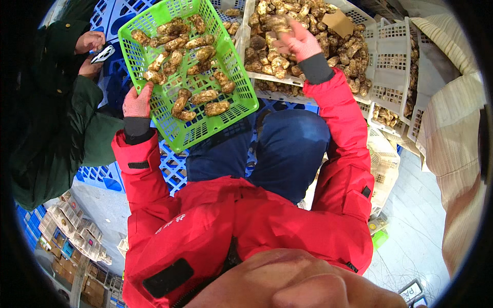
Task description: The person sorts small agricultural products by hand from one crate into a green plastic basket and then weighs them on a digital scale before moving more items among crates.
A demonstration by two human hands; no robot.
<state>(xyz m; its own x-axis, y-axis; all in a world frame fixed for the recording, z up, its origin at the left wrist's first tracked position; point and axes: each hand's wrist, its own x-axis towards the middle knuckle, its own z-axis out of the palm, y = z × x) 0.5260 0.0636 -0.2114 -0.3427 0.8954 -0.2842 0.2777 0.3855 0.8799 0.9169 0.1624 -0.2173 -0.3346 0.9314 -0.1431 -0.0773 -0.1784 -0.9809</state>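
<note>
My left hand (137,102) grips the left rim of a green slatted basket (245,109), its fingers closed over the edge. The basket sits tilted above my knees. Several brown-and-white mushrooms (216,108) lie loose in it, spaced apart. To the right, my right hand (302,45) is over a white plastic crate (290,79) heaped with similar mushrooms (354,57). Its fingers are closed around one mushroom (279,23), slightly blurred, just above the heap. A piece of brown cardboard (338,23) lies on top of the heap.
At the left a person in dark green sleeves (95,126) holds a small white-and-black object (103,54). Blue plastic pallets (173,168) lie beneath. More white crates (389,84) with mushrooms are stacked at the right, beside beige cloth (452,123). Stacked boxes (69,269) stand at lower left.
</note>
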